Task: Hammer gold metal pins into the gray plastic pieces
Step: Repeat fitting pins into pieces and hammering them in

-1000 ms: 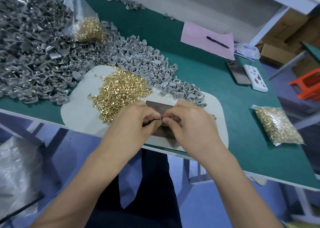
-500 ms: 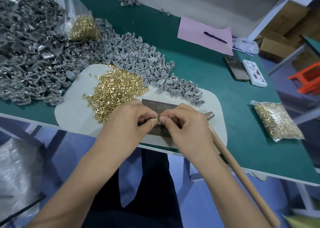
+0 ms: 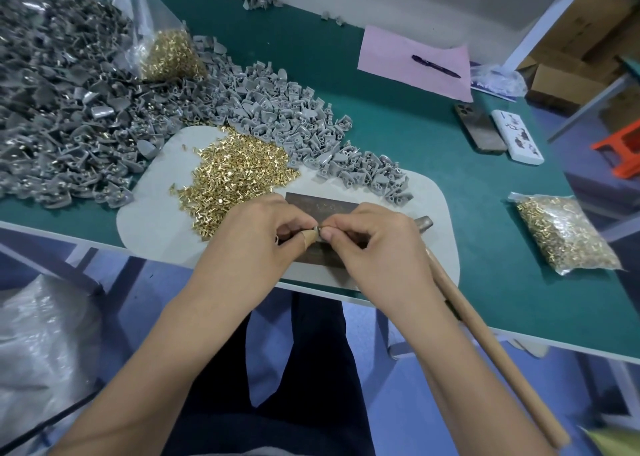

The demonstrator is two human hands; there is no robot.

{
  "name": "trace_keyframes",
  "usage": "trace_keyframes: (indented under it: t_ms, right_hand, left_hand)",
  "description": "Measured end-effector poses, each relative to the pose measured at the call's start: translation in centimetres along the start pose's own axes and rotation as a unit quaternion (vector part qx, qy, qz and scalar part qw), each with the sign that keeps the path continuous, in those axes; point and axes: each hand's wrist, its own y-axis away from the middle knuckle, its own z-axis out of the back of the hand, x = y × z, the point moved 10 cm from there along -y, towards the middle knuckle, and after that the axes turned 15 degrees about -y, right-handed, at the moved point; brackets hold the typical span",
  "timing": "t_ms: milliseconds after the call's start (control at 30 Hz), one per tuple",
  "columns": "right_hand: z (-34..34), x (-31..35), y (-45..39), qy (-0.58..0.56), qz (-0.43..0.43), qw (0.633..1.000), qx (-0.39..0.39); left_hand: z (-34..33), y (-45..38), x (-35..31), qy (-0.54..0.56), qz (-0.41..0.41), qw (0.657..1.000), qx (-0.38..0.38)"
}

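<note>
Your left hand (image 3: 258, 239): fingers curled, pinching a small gray plastic piece (image 3: 316, 231) between thumb and forefinger, apparently to steady it while a pin goes in.

Your right hand (image 3: 375, 244): fingers curled, fingertips pinching at the same piece from the other side; whether a pin sits between them is too small to tell. Both hands meet over the dark metal plate (image 3: 322, 208), which likely serves as the striking surface.

Plate: lies on the pale mat (image 3: 156, 213) at the desk's near edge.

Hammer (image 3: 485, 345): head resting on the mat just right of the plate, wooden handle running off the near edge beside your right wrist, placed for a quick pick-up.

Loose gold pins (image 3: 235, 171): heaped on the mat, just beyond your left hand.

Gray pieces (image 3: 284, 123): banked along the mat's far edge and piled toward the far left corner, around an open bag of pins (image 3: 169, 54).

Sealed bag of pins (image 3: 564, 234): near the right edge.

Two phones (image 3: 479, 130), a pink sheet (image 3: 391, 61) with a pen (image 3: 435, 66): toward the far right.

Open room: bare green desk (image 3: 433, 151) right of the mat; little room to the left.
</note>
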Motion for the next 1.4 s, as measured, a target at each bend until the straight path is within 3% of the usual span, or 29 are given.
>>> trace_keyframes:
  t_ms: [167,333,433,500,567,700,767,867,933,1033,1133,1200,1267,1400]
  right_hand:
    - [0.1,-0.2,0.4,-0.014,-0.009,1.0,-0.014]
    - [1.1,0.3,1.4,0.002,0.038,0.998,-0.05]
    - [4.3,-1.4,3.0,-0.028,0.035,0.99,-0.135]
    - [7.3,-3.2,4.5,-0.011,0.018,0.978,-0.207]
    - [9.4,-5.2,5.5,0.036,-0.025,0.972,-0.231]
    - [9.7,-10.0,5.9,0.165,-0.18,0.96,-0.138]
    - [9.1,-10.3,5.4,0.169,-0.185,0.964,-0.093]
    - [8.2,-10.3,4.5,0.272,-0.184,0.944,-0.04]
    - [8.2,-10.5,4.3,0.281,-0.206,0.936,-0.05]
    - [9.4,-10.7,4.6,0.156,-0.228,0.954,-0.114]
    - [10.2,-8.9,4.1,-0.027,-0.168,0.977,-0.129]
    - [10.4,-6.0,3.8,-0.077,-0.09,0.987,-0.113]
    - [10.0,-3.6,3.9,-0.06,-0.033,0.994,-0.086]
    - [8.5,-2.3,3.8,0.074,-0.046,0.995,-0.055]
  left_hand:
    - [0.1,0.4,-0.1,-0.017,-0.007,1.0,-0.005]
    - [0.2,0.6,-0.9,-0.055,-0.018,0.998,-0.027]
    - [-0.6,0.4,-2.2,-0.063,-0.042,0.997,-0.031]
    - [-1.5,0.2,-3.1,-0.06,-0.057,0.996,-0.025]
    - [-2.2,-0.1,-3.9,-0.067,-0.068,0.995,-0.021]
    - [-2.7,-0.7,-4.6,-0.096,-0.076,0.992,-0.022]
    - [-2.7,-0.9,-4.6,-0.111,-0.078,0.991,-0.022]
    - [-2.4,-1.2,-4.5,-0.141,-0.073,0.987,-0.028]
    - [-2.2,-1.5,-4.3,-0.158,-0.066,0.985,-0.031]
    - [-2.1,-1.7,-4.3,-0.161,-0.069,0.984,-0.033]
    - [-2.0,-1.7,-4.2,-0.161,-0.07,0.984,-0.03]
    - [-2.1,-1.8,-4.2,-0.16,-0.072,0.984,-0.023]
    - [-2.1,-2.0,-4.0,-0.164,-0.071,0.984,-0.018]
    - [-2.1,-2.0,-3.6,-0.153,-0.068,0.986,-0.017]
